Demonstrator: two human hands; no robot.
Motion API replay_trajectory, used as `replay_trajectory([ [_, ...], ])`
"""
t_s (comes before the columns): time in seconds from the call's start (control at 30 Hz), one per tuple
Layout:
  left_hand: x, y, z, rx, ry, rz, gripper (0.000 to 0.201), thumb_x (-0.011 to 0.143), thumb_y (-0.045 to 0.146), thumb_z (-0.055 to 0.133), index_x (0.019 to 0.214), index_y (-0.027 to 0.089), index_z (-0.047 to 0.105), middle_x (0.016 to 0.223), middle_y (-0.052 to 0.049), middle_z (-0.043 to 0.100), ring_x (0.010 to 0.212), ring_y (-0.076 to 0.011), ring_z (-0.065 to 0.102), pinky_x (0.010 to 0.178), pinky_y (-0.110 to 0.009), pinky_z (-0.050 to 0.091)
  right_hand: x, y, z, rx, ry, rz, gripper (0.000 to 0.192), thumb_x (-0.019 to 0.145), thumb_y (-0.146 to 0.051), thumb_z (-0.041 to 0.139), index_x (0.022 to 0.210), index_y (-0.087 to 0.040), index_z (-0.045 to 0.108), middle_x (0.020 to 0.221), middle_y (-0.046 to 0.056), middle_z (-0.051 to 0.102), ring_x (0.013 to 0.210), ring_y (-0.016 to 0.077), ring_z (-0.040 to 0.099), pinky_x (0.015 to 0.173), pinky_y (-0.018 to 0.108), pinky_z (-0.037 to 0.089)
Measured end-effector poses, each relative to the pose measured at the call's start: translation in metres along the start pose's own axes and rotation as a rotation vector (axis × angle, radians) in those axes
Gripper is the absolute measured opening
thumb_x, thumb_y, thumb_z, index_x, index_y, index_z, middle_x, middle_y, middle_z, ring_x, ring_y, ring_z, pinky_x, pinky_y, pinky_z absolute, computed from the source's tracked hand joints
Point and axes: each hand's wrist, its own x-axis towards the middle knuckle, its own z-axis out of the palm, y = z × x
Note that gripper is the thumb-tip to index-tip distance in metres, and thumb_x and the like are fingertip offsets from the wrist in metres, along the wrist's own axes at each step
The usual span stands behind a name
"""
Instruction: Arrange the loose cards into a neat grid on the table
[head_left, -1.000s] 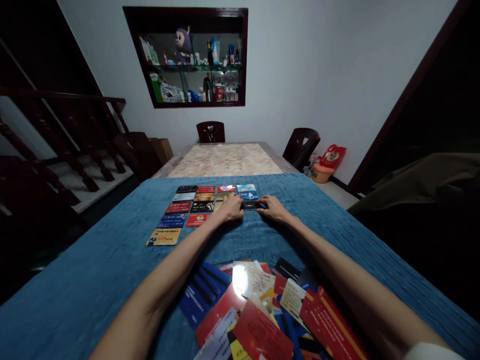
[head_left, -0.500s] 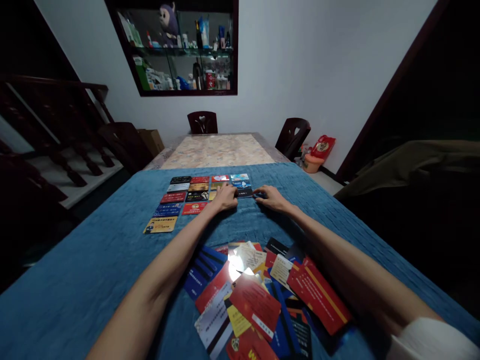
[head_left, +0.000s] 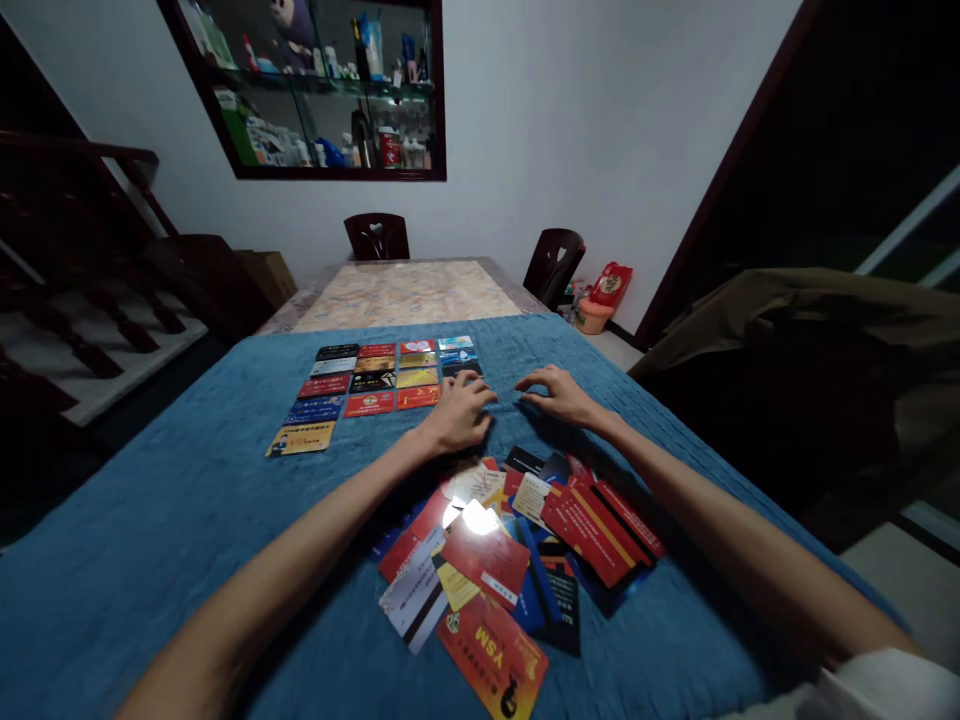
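Observation:
Plastic cards lie in columns on the blue cloth (head_left: 187, 480), left of and beyond my hands. My left hand (head_left: 463, 408) hovers by the right-hand column, fingers spread and holding nothing; it partly covers a dark card (head_left: 453, 370). To its right, my right hand (head_left: 556, 396) is above bare cloth, fingers curved and apart, with nothing in them. A loose pile of overlapping cards lies nearer me, including a red card (head_left: 487, 560), an orange YSM card (head_left: 495, 655) and a red striped card (head_left: 596, 530). A gold card (head_left: 301, 438) ends the leftmost column.
Beyond the cloth the patterned tabletop (head_left: 405, 290) continues toward a chair (head_left: 377, 238). Another chair (head_left: 553, 268) stands at the right side, near a red bag (head_left: 611, 284). A dark draped cloth (head_left: 750, 340) is at right. A shelf niche (head_left: 330, 85) is in the wall.
Both hands have drawn back toward me from the dark card in the right-hand column. More of the third column is uncovered. The view has shifted to the right.

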Motion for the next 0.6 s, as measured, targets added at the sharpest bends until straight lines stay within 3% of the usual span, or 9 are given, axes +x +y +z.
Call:
replay_trajectory([
  [0.2,-0.022,0.093,0.008,-0.047,-0.096,0.334,0.029,0.089,0.033,0.055,0.111,0.017,0.063,0.115,-0.012,0.063,0.119,-0.0303,0.046,0.095,-0.051,0.035,-0.009,-0.008,-0.010,-0.036,0.000,-0.004,0.018,0.084,-0.023,0.060,0.097,-0.020,0.073,0.098,0.006,0.076,0.094,0.0227,0.068,0.091,0.038,0.043],
  [0.3,-0.027,0.124,0.015,-0.038,-0.123,0.469,0.034,0.091,0.039,0.052,0.116,0.017,0.062,0.116,-0.013,0.062,0.115,-0.0300,0.048,0.094,-0.050,0.037,-0.010,-0.014,-0.011,-0.046,-0.014,-0.026,0.018,0.085,-0.023,0.060,0.096,-0.021,0.073,0.096,0.005,0.076,0.092,0.0220,0.067,0.091,0.038,0.043],
  [0.43,-0.026,0.138,0.022,-0.020,-0.183,0.544,0.043,0.096,0.046,0.045,0.131,0.022,0.055,0.128,-0.012,0.056,0.119,-0.0300,0.047,0.095,-0.052,0.038,-0.010,-0.025,-0.008,-0.062,-0.025,-0.035,0.019,0.084,-0.020,0.059,0.096,-0.021,0.073,0.097,0.005,0.076,0.091,0.0225,0.065,0.087,0.037,0.045],
  [0.6,-0.030,0.128,0.019,-0.016,-0.245,0.487,0.045,0.096,0.048,0.042,0.131,0.024,0.056,0.129,-0.013,0.056,0.125,-0.0330,0.043,0.099,-0.056,0.036,-0.010,-0.036,-0.004,-0.056,-0.032,-0.067,0.020,0.084,-0.020,0.058,0.097,-0.021,0.073,0.098,0.005,0.075,0.091,0.0230,0.061,0.083,0.036,0.046],
])
